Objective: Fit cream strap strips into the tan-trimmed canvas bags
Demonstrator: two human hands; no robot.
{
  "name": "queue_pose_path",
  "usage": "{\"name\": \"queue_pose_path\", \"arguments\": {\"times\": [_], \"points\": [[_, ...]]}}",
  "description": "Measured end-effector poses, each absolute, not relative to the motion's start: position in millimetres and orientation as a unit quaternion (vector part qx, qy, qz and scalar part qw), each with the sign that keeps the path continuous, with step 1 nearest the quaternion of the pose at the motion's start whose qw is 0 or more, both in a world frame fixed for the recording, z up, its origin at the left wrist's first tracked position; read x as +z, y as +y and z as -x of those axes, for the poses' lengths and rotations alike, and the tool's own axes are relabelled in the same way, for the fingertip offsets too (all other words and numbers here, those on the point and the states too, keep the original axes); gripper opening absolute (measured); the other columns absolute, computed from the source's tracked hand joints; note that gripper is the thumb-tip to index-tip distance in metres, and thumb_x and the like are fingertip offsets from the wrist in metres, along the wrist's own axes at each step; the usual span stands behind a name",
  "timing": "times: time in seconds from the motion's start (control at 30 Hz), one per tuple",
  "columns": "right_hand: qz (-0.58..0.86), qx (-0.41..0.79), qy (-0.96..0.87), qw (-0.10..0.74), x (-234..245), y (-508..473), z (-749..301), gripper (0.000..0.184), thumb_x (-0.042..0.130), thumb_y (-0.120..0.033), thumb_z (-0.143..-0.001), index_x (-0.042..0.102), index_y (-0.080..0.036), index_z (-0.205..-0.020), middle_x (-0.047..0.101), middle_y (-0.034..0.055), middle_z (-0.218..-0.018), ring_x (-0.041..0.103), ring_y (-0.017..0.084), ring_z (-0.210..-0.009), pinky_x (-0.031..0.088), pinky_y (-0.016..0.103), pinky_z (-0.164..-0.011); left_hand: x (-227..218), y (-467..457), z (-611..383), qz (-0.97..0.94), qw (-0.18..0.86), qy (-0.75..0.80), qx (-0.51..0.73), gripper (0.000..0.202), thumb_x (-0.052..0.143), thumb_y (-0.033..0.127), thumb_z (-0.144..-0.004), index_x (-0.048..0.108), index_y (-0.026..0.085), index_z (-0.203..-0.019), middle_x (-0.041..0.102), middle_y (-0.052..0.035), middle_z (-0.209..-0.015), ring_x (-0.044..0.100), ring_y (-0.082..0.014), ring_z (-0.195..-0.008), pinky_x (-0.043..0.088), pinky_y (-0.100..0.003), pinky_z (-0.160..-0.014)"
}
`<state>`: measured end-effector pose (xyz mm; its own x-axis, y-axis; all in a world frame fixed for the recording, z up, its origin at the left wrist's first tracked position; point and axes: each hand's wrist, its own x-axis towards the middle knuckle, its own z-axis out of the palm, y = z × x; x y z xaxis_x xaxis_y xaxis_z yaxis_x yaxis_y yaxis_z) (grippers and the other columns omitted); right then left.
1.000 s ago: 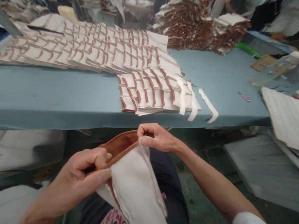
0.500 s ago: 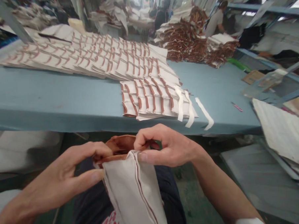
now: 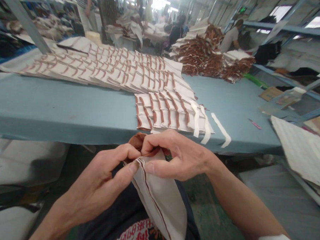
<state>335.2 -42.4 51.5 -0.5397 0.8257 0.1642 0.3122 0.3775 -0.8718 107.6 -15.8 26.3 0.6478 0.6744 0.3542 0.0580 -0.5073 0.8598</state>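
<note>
Left hand, right hand pinching one cloth, lower centre. Three strips on worktop, right of centre.

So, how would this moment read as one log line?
left hand: pinching brown-lined cream fabric piece at top edge | right hand: pinching same edge | blue table: white strips, overlapping brown-edged cream panels

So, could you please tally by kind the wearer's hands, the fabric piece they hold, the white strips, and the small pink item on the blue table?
Left hand, right hand: 2
Fabric piece: 1
White strips: 3
Small pink item: 1
Total: 7
</note>
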Motion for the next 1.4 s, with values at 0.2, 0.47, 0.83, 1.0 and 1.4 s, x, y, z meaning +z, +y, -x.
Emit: {"name": "queue_pose_path", "arguments": {"times": [0.2, 0.47, 0.83, 1.0, 1.4], "points": [[0.369, 0.485, -0.731, 0.308, 26.3, -45.8, -332.6, 0.031, 0.077, -0.038, -0.092, 0.055, -0.021, -0.079, 0.048, -0.0065, -0.072, 0.042, 0.011, -0.067, 0.033, 0.025, -0.062, 7.4, -24.3, -102.6, -0.784, 0.479, 0.222, 0.328, 0.028, 0.058, 0.032, -0.11, 0.077, 0.024, -0.09, 0.078, 0.0009, -0.081, 0.073, -0.0159, -0.072, 0.054, -0.018, -0.069], [0.304, 0.621, -0.65, 0.315, 7.4, -43.3, -335.9, 0.054, 0.087, -0.064, -0.089, 0.056, -0.02, -0.081, 0.047, -0.0072, -0.075, 0.038, 0.01, -0.066, 0.035, 0.025, -0.06, -11.6, -27.5, -95.8, -0.762, 0.533, 0.232, 0.287, 0.035, 0.055, 0.041, -0.115, 0.074, 0.023, -0.093, 0.072, -0.001, -0.083, 0.067, -0.0161, -0.074, 0.054, -0.018, -0.068], [0.303, 0.638, -0.631, 0.321, -2.5, -49.1, -340.2, 0.051, 0.086, -0.061, -0.091, 0.06, -0.018, -0.081, 0.051, -0.0058, -0.078, 0.041, 0.01, -0.069, 0.035, 0.025, -0.062, -6.4, -22.4, -104.5, -0.762, 0.537, 0.224, 0.285, 0.032, 0.061, 0.037, -0.11, 0.079, 0.024, -0.088, 0.074, 0.0004, -0.076, 0.068, -0.0149, -0.066, 0.054, -0.016, -0.063], [0.316, 0.574, -0.676, 0.338, 6.7, -52.6, -343.4, 0.038, 0.085, -0.04, -0.094, 0.058, -0.018, -0.078, 0.048, -0.0076, -0.073, 0.04, 0.008, -0.066, 0.034, 0.024, -0.062, -1.8, -22.8, -105.6, -0.777, 0.503, 0.236, 0.296, 0.027, 0.068, 0.034, -0.104, 0.082, 0.024, -0.083, 0.077, 0.0011, -0.071, 0.071, -0.0153, -0.062, 0.053, -0.016, -0.06], [0.342, 0.51, -0.717, 0.329, 5.8, -55.3, -343.2, 0.026, 0.074, -0.033, -0.098, 0.061, -0.018, -0.082, 0.05, -0.0077, -0.071, 0.042, 0.008, -0.064, 0.035, 0.023, -0.061, -3.2, -24.7, -109.0, -0.766, 0.514, 0.28, 0.265, 0.023, 0.072, 0.032, -0.097, 0.08, 0.022, -0.078, 0.073, 0.0018, -0.071, 0.064, -0.014, -0.063, 0.05, -0.018, -0.06]]}}
